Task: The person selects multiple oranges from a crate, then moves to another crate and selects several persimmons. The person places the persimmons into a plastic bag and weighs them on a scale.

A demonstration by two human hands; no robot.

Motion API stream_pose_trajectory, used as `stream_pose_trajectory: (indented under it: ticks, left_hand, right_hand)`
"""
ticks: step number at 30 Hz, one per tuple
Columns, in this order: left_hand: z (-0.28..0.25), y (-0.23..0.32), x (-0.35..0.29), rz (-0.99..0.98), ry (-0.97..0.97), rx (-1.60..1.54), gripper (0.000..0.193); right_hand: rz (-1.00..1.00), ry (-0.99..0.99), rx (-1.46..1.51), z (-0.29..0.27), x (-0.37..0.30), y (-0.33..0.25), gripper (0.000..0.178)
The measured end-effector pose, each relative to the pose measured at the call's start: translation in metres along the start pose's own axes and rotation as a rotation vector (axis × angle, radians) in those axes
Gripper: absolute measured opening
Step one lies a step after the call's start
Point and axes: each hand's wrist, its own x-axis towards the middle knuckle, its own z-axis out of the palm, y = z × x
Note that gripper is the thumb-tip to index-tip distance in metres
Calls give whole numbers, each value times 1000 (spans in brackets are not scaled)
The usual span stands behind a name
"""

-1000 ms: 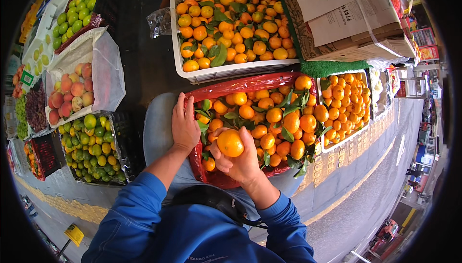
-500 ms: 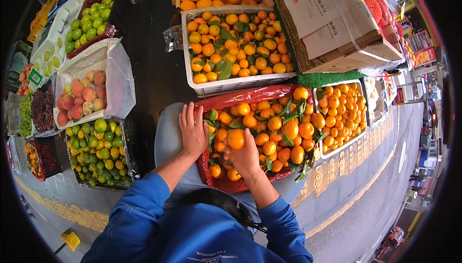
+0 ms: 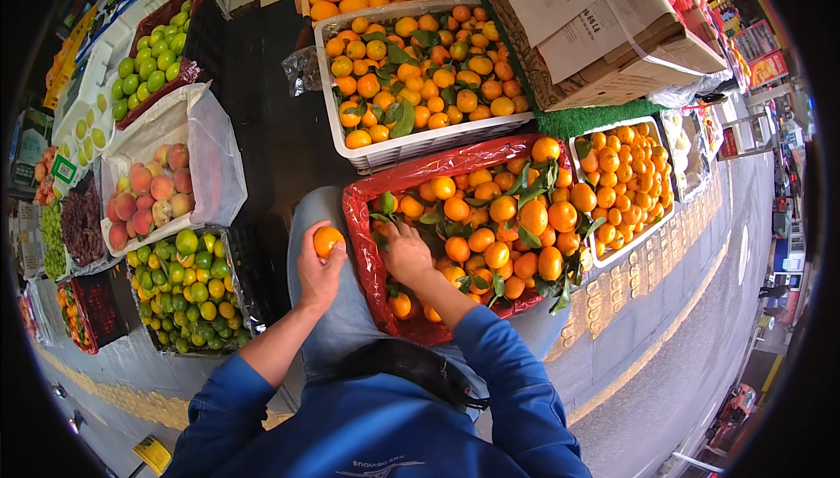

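Over my left thigh, my left hand point(image 3: 317, 270) is closed around an orange tangerine point(image 3: 328, 241), its top showing between thumb and fingers. My right hand point(image 3: 408, 255) reaches down into the left part of a crate lined with red plastic point(image 3: 442, 170). Its fingers are a little apart among the tangerines, and no fruit shows in its grip; the fingertips are partly hidden. Loose tangerines point(image 3: 496, 255), some with green leaves and stems, fill the crate in front of my lap.
Beyond the crate stands a white basket point(image 3: 372, 158) of small citrus. A cardboard box point(image 3: 630, 66) sits at the back right, with a white tray point(image 3: 604, 259) of tangerines nearer. On the left are peaches point(image 3: 153, 193), green-yellow citrus point(image 3: 188, 290) and green fruit point(image 3: 150, 66).
My left hand has come off the crate's rim toward my thigh and now holds a tangerine. The right hand, which held a tangerine up, has moved left and down into the fruit.
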Motion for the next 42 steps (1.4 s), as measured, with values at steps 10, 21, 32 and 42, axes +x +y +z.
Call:
stream_pose_trajectory:
  ticks: [10,21,32,42]
  left_hand:
    - [-10,-11,-1,-26,-58,-100,45]
    - [-8,-16,0,61,-99,58,44]
    - [-4,-5,-1,137,-34,208,48]
    - [-5,-9,-4,154,-56,212,50]
  right_hand:
    - [-148,-236,-363,-20,19,17,56]
    - [-218,-211,-158,-83,-41,31,50]
    - [-51,-530,-477,-7,37,2,40]
    - [-8,-481,-295,8,46,18,33]
